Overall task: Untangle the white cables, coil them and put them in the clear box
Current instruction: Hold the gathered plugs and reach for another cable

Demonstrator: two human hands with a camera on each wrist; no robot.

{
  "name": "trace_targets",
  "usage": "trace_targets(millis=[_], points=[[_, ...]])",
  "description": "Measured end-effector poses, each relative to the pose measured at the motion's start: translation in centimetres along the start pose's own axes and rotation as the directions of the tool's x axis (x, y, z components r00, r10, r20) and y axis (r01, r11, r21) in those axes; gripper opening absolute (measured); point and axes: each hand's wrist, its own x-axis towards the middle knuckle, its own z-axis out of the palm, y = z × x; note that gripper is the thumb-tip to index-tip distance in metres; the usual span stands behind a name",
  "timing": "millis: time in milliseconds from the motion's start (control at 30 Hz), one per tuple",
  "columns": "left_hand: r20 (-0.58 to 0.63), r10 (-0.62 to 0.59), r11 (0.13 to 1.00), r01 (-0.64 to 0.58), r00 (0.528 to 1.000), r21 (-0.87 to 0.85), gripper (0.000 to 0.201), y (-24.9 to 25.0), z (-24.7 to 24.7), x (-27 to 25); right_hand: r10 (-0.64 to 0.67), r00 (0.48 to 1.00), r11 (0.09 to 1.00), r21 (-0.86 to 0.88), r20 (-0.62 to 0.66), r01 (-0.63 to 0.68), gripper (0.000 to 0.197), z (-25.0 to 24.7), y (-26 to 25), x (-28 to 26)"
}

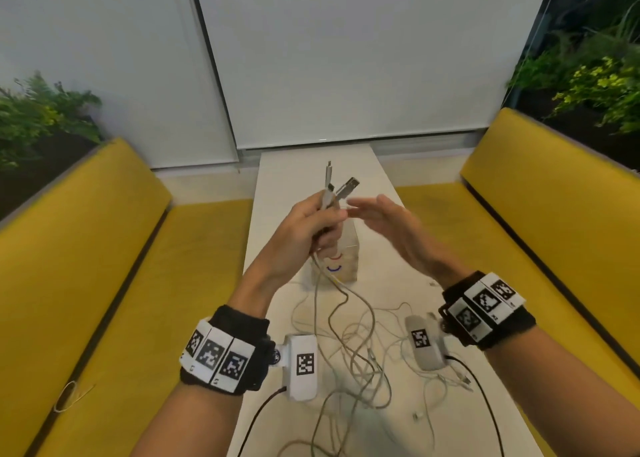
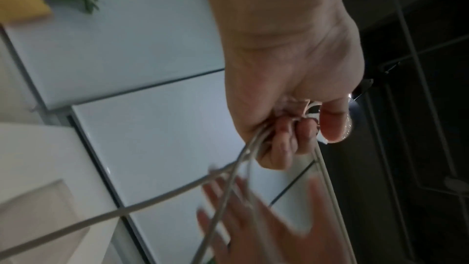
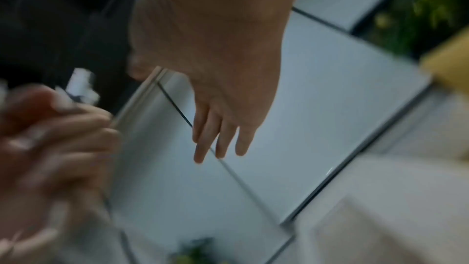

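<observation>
left hand [image 1: 304,228] grips plug ends of cables [image 1: 349,349] | right hand [image 1: 391,228] spread, empty | cables look light, limp, snag-prone: hold near plugs | box [image 1: 341,262] behind

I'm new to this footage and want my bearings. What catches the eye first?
The left hand grips a bunch of white cables, their plugs sticking up, above the clear box. The right hand hovers open beside it. Tangled slack sprawls over the white table between yellow benches.

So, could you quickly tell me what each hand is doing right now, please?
Left hand: closed, gripping the plug ends of the thin white cables.
Right hand: open, fingers straight, holding nothing.
</observation>
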Motion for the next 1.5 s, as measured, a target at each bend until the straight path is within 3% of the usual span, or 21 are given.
trace_targets(millis=[67, 133, 233, 267, 333, 433, 633, 700, 800, 900, 967, 1000, 1033, 1100, 1167, 1267, 1300, 1367, 1500], points=[[0.01, 0.013, 0.997, -0.012, 1.0, -0.081, 0.023, -0.4, 1.0, 0.5, -0.007, 0.979, 0.984, 0.178, 0.204, -0.03, 0.054, 2.6, -1.6, 0.3], [-0.024, 0.03, 0.981, -0.034, 0.999, -0.189, 0.03, -0.8, 1.4, 0.8, 0.05, 0.945, 0.992, 0.097, 0.323, -0.086, 0.03, 4.5, -2.1, 0.9], [-0.099, 0.031, 0.939, -0.063, 0.995, -0.337, 0.039, -0.9, 0.5, 1.2, 0.136, 0.878, 0.989, -0.01, 0.458, -0.148, 0.015, 5.2, -0.8, 0.9], [-0.132, 0.042, 0.925, -0.088, 0.99, -0.37, 0.04, -0.7, -0.1, 1.2, 0.182, 0.863, 0.98, -0.014, 0.472, -0.199, 0.018, 4.9, -0.1, 0.8], [-0.195, 0.07, 0.891, -0.149, 0.978, -0.429, 0.038, 0.4, -1.4, 0.9, 0.259, 0.848, 0.954, 0.012, 0.462, -0.298, 0.036, 4.0, 1.6, 0.6], [-0.318, 0.127, 0.838, -0.274, 0.939, -0.472, 0.031, 3.0, -3.2, -0.1, 0.343, 0.835, 0.928, -0.016, 0.43, -0.372, 0.048, 2.2, 4.2, -0.2], [-0.548, 0.318, 0.733, -0.567, 0.774, -0.376, 0.042, 8.5, -7.8, -2.2, 0.572, 0.776, 0.814, -0.066, 0.266, -0.577, 0.044, -1.0, 7.9, -3.1], [-0.561, 0.349, 0.735, -0.591, 0.751, -0.333, 0.041, 9.2, -8.5, -2.3, 0.619, 0.733, 0.771, -0.043, 0.282, -0.635, 0.046, -0.9, 7.5, -3.7], [-0.534, 0.282, 0.822, -0.488, 0.797, -0.293, 0.039, 8.2, -7.9, -1.3, 0.617, 0.626, 0.705, 0.02, 0.477, -0.709, 0.042, 1.3, 4.8, -3.7], [-0.486, 0.179, 0.887, -0.354, 0.855, -0.295, 0.037, 6.1, -6.4, -0.1, 0.475, 0.407, 0.597, 0.054, 0.781, -0.8, 0.028, 4.5, 2.1, -3.7], [-0.451, 0.119, 0.907, -0.281, 0.885, -0.313, 0.038, 5.0, -5.6, 0.3, 0.459, 0.292, 0.709, -0.148, 0.839, -0.689, 0.033, 5.7, 1.8, -3.7], [-0.431, 0.089, 0.913, -0.247, 0.898, -0.325, 0.038, 4.7, -5.4, 0.5, 0.545, 0.26, 0.746, -0.319, 0.797, -0.584, 0.046, 5.8, 2.1, -3.5], [-0.408, 0.058, 0.917, -0.21, 0.911, -0.338, 0.038, 4.3, -5.2, 0.6, 0.677, 0.257, 0.706, -0.51, 0.69, -0.491, 0.056, 5.6, 2.8, -3.2], [-0.35, -0.004, 0.923, -0.132, 0.937, -0.362, 0.037, 3.5, -5.3, 0.6, 0.854, 0.315, 0.511, -0.779, 0.413, -0.364, 0.054, 4.3, 4.5, -2.5], [-0.275, -0.065, 0.921, -0.048, 0.959, -0.387, 0.034, 2.3, -5.6, 0.4, 0.881, 0.398, 0.4, -0.85, 0.255, -0.342, 0.039, 2.7, 7.5, -2.1], [-0.224, -0.182, 0.924, 0.088, 0.957, -0.371, 0.031, 0.0, -5.9, 0.0, 0.736, 0.671, 0.43, -0.828, 0.091, -0.36, 0.029, 1.6, 11.6, -1.6], [-0.235, -0.221, 0.924, 0.126, 0.946, -0.362, 0.031, -0.9, -6.0, -0.1, 0.669, 0.741, 0.445, -0.832, 0.062, -0.332, 0.029, 1.8, 13.0, -1.3], [-0.275, -0.297, 0.914, 0.189, 0.914, -0.36, 0.032, -3.0, -6.1, -0.3, 0.581, 0.812, 0.465, -0.84, 0.05, -0.281, 0.03, 3.0, 15.2, -0.4], [-0.391, -0.411, 0.891, 0.273, 0.824, -0.362, 0.034, -7.1, -6.7, -0.7, 0.49, 0.87, 0.546, -0.797, 0.054, -0.257, 0.031, 6.2, 19.8, 2.8]])
